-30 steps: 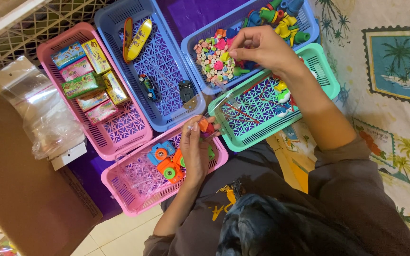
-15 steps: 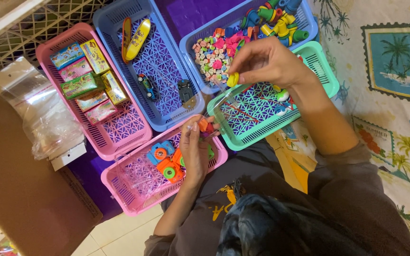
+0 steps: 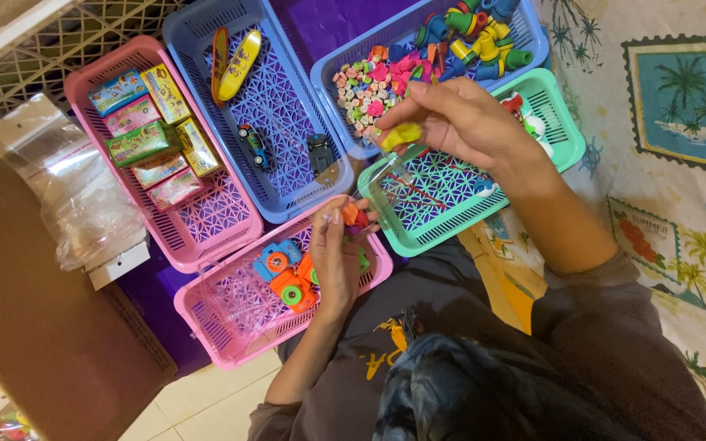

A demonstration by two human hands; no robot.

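My right hand (image 3: 467, 122) hovers over the teal basket (image 3: 565, 139) and pinches a small yellow toy piece (image 3: 402, 135) at its fingertips. My left hand (image 3: 338, 253) rests over the near pink basket (image 3: 230, 327) and grips a clear plastic bag (image 3: 386, 175) by its mouth, with small red-orange pieces (image 3: 353, 214) at its fingers. The bag stretches up toward the yellow piece. Orange and blue toy cars (image 3: 283, 273) lie in the pink basket beside my left hand.
A blue basket (image 3: 328, 77) at the top holds small pastel pieces (image 3: 365, 82) and coloured connector toys (image 3: 475, 37). Another blue basket (image 3: 198, 49) holds toy skateboards and cars. The far pink basket (image 3: 100, 69) holds small boxes. Clear bags (image 3: 75, 196) lie left; a patterned cloth (image 3: 680, 163) right.
My right hand came down from the blue basket of small pieces to above the teal basket, carrying a yellow piece toward the bag. My left hand stayed put.
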